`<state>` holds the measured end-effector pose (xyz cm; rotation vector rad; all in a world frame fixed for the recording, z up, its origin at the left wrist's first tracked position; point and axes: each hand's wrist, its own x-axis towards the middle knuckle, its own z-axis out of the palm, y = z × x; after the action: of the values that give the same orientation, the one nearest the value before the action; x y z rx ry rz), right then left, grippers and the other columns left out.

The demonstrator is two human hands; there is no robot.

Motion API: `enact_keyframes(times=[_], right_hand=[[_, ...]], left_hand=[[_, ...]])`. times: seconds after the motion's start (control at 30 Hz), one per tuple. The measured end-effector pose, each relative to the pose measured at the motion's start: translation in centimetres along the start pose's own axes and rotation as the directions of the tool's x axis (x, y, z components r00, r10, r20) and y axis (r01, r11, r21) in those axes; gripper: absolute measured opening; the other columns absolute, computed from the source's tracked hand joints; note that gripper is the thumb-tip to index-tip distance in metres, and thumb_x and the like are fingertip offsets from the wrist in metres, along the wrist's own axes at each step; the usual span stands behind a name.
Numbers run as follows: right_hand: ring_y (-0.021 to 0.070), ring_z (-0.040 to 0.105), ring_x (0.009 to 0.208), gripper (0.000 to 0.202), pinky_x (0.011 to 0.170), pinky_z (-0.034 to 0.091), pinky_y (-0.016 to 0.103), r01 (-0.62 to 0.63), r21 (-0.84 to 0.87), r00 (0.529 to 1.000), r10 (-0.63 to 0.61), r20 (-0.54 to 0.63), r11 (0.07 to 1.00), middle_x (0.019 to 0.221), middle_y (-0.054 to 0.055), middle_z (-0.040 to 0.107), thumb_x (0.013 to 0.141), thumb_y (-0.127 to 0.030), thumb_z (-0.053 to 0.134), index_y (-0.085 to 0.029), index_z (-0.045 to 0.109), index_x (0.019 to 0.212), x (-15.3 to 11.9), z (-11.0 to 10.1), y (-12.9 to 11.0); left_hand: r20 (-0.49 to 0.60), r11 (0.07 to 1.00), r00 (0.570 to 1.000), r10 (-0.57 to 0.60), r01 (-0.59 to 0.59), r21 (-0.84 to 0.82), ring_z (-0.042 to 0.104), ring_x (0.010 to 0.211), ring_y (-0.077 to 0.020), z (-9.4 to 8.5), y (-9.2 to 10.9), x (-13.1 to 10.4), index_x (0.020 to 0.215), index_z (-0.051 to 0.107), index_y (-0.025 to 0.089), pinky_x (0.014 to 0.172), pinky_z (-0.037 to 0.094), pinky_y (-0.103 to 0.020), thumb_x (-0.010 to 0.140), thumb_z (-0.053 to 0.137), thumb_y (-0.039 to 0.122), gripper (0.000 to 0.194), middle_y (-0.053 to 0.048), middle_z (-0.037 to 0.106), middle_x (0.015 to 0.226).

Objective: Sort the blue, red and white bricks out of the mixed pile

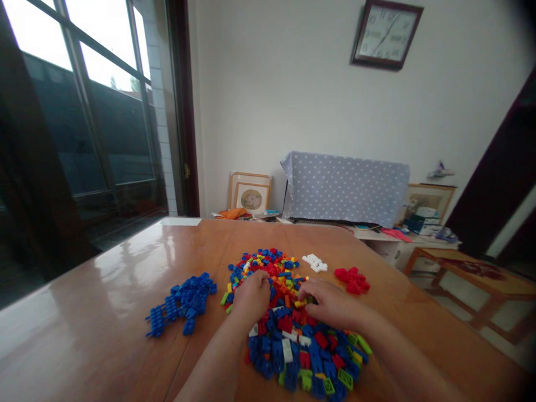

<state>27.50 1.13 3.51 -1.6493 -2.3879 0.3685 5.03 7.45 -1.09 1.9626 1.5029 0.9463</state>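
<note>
A large mixed pile of toy building bricks in blue, red, orange, yellow, green and white spreads over the wooden table. Over the pile's left side, my left hand is closed, its fingers curled in beside red bricks; whatever they hold is hidden. My right hand reaches in from the right, low over orange and yellow bricks, with a gap between thumb and curved fingers. Left of the pile lies a group of blue bricks. A small white group and a red group sit to the right.
The glossy wooden table reaches toward a low cabinet by the wall. A polka-dot cloth covers something boxy there, beside framed pictures. A wooden stool stands right of the table. Glass doors are at left.
</note>
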Motion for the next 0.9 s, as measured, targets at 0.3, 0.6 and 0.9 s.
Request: enact_keyframes(times=[0.3, 0.6, 0.9], right_hand=[[0.0320, 0.052, 0.128, 0.065, 0.106, 0.041, 0.041, -0.062, 0.137, 0.998, 0.057, 0.039, 0.989, 0.141, 0.010, 0.057, 0.078, -0.055, 0.070, -0.026, 0.059, 0.135, -3.6, -1.9, 1.6], [0.0352, 0.022, 0.150, 0.112, 0.120, 0.023, 0.051, -0.049, 0.084, 0.991, 0.037, 0.132, 0.995, 0.166, 0.009, 0.018, 0.066, -0.069, 0.075, -0.032, 0.023, 0.158, -3.1, 1.3, 0.3], [0.0339, 0.035, 0.144, 0.084, 0.117, 0.030, 0.049, -0.020, 0.071, 1.000, 0.019, 0.015, 0.997, 0.157, 0.012, 0.039, 0.076, -0.046, 0.072, -0.025, 0.042, 0.151, -1.8, 2.5, 1.7]], left_hand=[[0.066, 0.979, 0.993, 0.096, -0.107, 0.175, 0.065, 0.097, -0.0227, 0.0, 1.1, -0.8, 0.101, 0.069, 0.024, 0.078, 0.041, -0.028, 0.094, 0.044, 0.029, 0.026, -0.007, 0.072, 0.103], [0.185, 0.907, 0.954, 0.237, -0.285, 0.309, 0.061, 0.110, -0.0279, 1.1, 2.7, -2.3, 0.117, 0.066, 0.027, 0.089, 0.042, -0.038, 0.097, 0.039, 0.029, 0.034, -0.010, 0.069, 0.116], [0.252, 0.875, 0.883, 0.396, -0.446, 0.188, 0.060, 0.106, -0.0254, 1.1, 4.2, -3.4, 0.112, 0.069, 0.026, 0.092, 0.044, -0.036, 0.093, 0.046, 0.024, 0.030, -0.008, 0.071, 0.109]])
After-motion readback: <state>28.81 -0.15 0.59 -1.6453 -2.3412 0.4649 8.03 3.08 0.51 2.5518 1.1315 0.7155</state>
